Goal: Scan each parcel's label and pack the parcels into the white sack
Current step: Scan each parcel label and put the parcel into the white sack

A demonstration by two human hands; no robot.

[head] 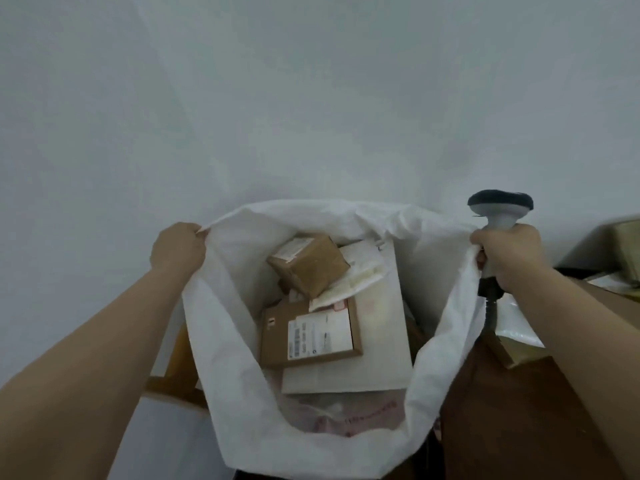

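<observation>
The white sack hangs wide open below me. My left hand pinches its left rim. My right hand grips the handle of a barcode scanner together with the sack's right rim; the scanner's dark head points up. Inside the sack lie several parcels: a small brown box on top at the back, a flat brown box with a white label in the middle, a padded white mailer between them, and a large pale flat parcel underneath. A pinkish bag shows at the bottom.
A brown table surface lies to the right, with a clear plastic parcel and more cardboard boxes on it. A wooden frame piece stands left of the sack. A plain white wall fills the background.
</observation>
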